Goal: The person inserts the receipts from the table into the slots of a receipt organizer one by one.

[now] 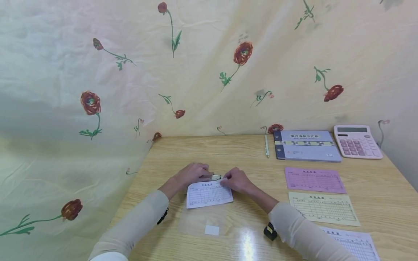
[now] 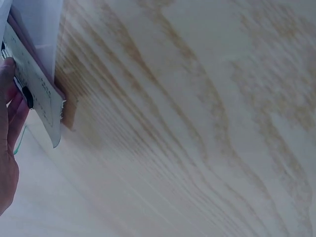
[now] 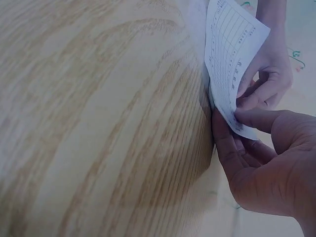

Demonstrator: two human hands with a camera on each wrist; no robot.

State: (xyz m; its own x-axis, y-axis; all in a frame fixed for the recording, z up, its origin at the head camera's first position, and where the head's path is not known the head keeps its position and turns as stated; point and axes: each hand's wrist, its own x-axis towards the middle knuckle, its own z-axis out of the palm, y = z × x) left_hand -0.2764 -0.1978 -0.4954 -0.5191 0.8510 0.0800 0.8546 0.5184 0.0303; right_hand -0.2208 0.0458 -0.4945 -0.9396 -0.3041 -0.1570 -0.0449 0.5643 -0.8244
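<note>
A white printed form slip (image 1: 209, 197) sits just below the middle of the head view, its upper right corner pinched between the thumb and fingers of the right hand (image 1: 240, 180), while the left hand (image 1: 192, 173) pinches the binder clip (image 1: 216, 177) at its top edge. Pink (image 1: 315, 180), pale yellow (image 1: 324, 208) and white (image 1: 354, 243) slips descend the right side of the desk (image 1: 179, 148), below a ballpoint pen (image 1: 266, 146), bank deposit journal (image 1: 307, 146) and pink calculator (image 1: 357, 142).
</note>
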